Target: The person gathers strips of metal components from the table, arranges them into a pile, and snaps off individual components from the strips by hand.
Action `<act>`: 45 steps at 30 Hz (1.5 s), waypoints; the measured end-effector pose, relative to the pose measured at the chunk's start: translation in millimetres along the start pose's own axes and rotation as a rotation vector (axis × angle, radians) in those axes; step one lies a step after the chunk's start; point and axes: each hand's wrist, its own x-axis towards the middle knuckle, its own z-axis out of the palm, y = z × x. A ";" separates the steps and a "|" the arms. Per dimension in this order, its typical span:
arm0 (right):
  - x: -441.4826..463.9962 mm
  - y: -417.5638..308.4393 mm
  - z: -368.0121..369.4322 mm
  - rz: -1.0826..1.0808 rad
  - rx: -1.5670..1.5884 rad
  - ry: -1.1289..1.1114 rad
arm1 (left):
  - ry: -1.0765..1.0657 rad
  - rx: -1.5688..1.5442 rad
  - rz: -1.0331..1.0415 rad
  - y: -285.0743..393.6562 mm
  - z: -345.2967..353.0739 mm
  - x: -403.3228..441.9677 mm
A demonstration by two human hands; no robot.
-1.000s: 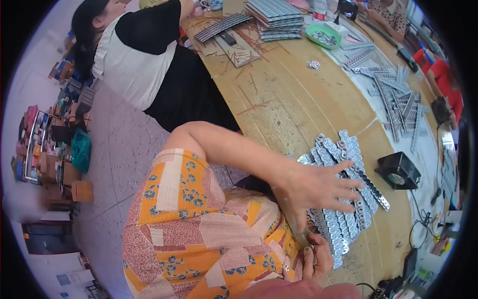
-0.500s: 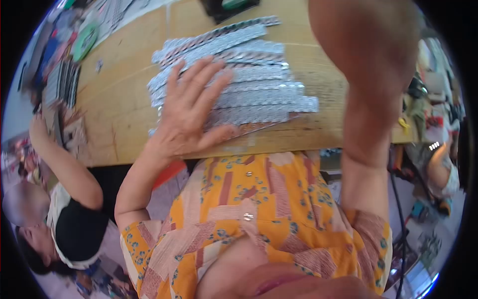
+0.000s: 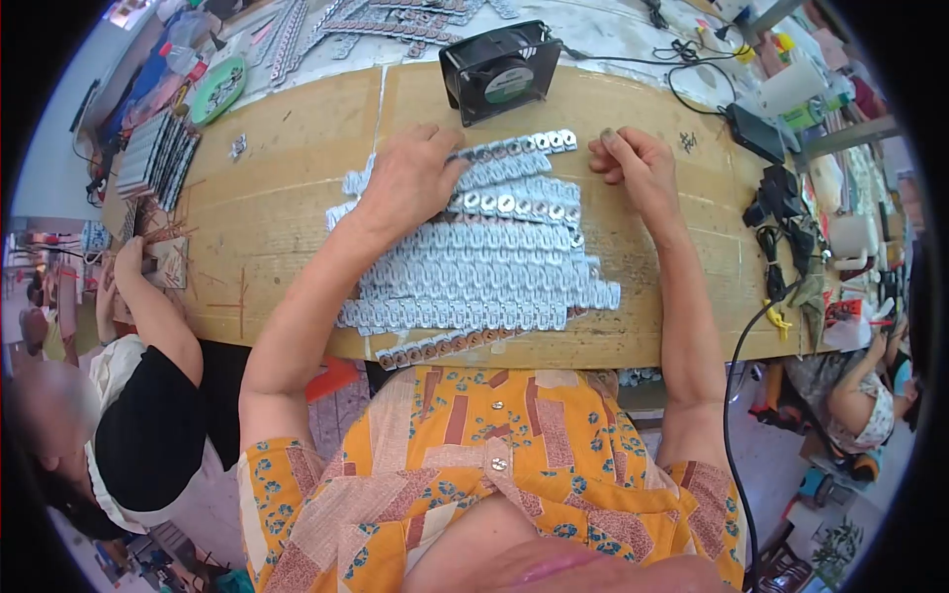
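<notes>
Silvery strips of linked round pieces (image 3: 474, 267) lie side by side in a spread pile on the wooden table (image 3: 633, 326). My left hand (image 3: 410, 178) rests on the upper left of the pile, its fingers curled over the end of the topmost strip (image 3: 539, 143). To the right of that strip's far end, my right hand (image 3: 638, 168) is raised with its fingers curled in; whatever they hold, if anything, is too small to make out. A strip with brown discs (image 3: 435, 346) lies slanted along the near side of the pile.
A black fan (image 3: 499, 74) stands beyond the pile. More strips (image 3: 386, 20) lie at the back, near a green tray (image 3: 218, 91). Black adapters and cables (image 3: 781, 212) are at the right. A co-worker (image 3: 153, 425) sits at the left by stacked strips (image 3: 156, 158).
My left hand has gone from spread flat on the strips to curled at the upper strip. My right hand, hidden behind the raised forearm before, has come down beside the pile. The view has shifted.
</notes>
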 end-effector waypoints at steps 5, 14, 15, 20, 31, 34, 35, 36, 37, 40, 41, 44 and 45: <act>5.6 7.1 -6.2 -0.007 0.086 -0.031 | 0.082 -0.253 0.021 5.4 -15.4 8.5; -12.7 -1.4 2.0 0.073 0.191 -0.130 | -0.056 -0.111 0.330 28.1 -46.6 -14.9; -13.1 -0.9 1.7 0.077 0.190 -0.141 | -0.057 -0.100 0.306 34.2 -43.8 -7.7; -15.6 -0.9 -5.1 0.090 0.200 -0.176 | -0.035 -0.092 0.253 55.2 8.7 38.9; -33.4 -30.4 7.4 -0.033 0.072 -0.380 | -0.177 -0.461 0.120 39.9 -9.5 35.0; -38.7 -44.1 12.8 -0.102 0.072 -0.305 | -0.162 -0.417 0.109 33.0 -24.5 31.5; -38.9 -45.5 12.4 -0.134 0.039 -0.294 | -0.148 -0.392 0.109 29.5 -29.2 29.9; -38.3 -48.2 14.1 -0.166 0.007 -0.282 | -0.068 -0.375 0.161 27.0 -32.8 27.8; -39.0 -53.3 17.9 -0.225 -0.061 -0.290 | 0.006 -0.360 0.212 25.8 -35.0 24.5; -40.8 -65.1 29.7 -0.408 -0.256 -0.294 | 0.093 -0.324 0.192 31.8 -56.3 7.5; -42.6 -68.9 34.1 -0.491 -0.319 -0.282 | 0.079 -0.311 0.125 35.5 -70.1 -0.8; -34.6 -66.6 53.8 -0.664 -0.454 -0.229 | 0.071 -0.023 0.068 16.4 -80.1 -6.3; -30.4 -64.2 61.4 -0.709 -0.489 -0.210 | 0.044 0.071 0.066 1.3 -76.4 -7.1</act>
